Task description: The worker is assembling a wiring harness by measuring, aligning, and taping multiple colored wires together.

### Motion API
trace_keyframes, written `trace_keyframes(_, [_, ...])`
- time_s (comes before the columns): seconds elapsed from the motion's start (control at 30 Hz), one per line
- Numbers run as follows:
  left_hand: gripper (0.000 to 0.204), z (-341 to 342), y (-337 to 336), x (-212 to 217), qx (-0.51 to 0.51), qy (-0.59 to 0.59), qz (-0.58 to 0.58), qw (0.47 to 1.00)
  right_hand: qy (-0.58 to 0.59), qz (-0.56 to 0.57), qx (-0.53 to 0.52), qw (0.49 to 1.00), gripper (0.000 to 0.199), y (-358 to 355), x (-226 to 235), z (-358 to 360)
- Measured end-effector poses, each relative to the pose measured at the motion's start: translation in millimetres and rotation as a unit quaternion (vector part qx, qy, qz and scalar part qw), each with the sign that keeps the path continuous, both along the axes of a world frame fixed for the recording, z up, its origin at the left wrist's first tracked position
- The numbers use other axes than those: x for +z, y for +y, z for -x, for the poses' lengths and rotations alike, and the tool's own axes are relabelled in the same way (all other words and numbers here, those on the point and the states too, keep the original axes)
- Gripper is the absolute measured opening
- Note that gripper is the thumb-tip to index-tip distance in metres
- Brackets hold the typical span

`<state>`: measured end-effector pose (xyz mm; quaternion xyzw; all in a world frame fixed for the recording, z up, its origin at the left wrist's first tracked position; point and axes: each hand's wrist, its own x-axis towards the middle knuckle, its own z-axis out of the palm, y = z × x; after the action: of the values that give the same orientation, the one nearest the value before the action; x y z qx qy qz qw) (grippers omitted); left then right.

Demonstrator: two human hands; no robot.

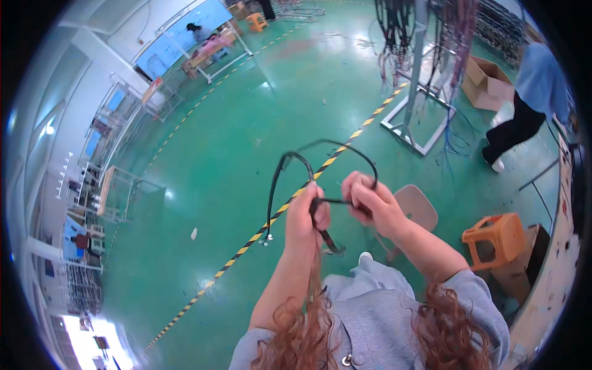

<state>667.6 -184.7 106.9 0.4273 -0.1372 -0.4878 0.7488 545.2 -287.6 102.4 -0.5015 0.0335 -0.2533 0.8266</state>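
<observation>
Black cable (296,161) between both grips

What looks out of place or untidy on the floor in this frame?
A small white scrap lies alone on the green floor, left of the striped line. Loose wires trail on the floor under the metal rack. The black cable in both hands looks intact.

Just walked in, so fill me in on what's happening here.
A person in a grey top holds a black cable bundle up in front of them with both bare hands. The left hand and the right hand grip it close together, and its loops arch above them while one end hangs down on the left. Below lies a green floor with a yellow-black striped line. An orange stool stands to the right, and another person walks past a cable rack.
</observation>
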Motion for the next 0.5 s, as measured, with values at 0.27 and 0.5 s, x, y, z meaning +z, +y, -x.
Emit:
trace_keyframes(0.27, [0.024,-131.6,-87.5,-16.8,0.158,-0.007,-0.073,0.985,0.144,0.256,-0.196,0.935,0.015,-39.8,-27.1,-123.0])
trace_keyframes(0.5, [0.024,-213.6,-160.8,-7.7,-0.089,0.021,-0.016,0.996,0.178,0.076,-0.297,0.935,0.029,-108.4,-17.9,-178.8])
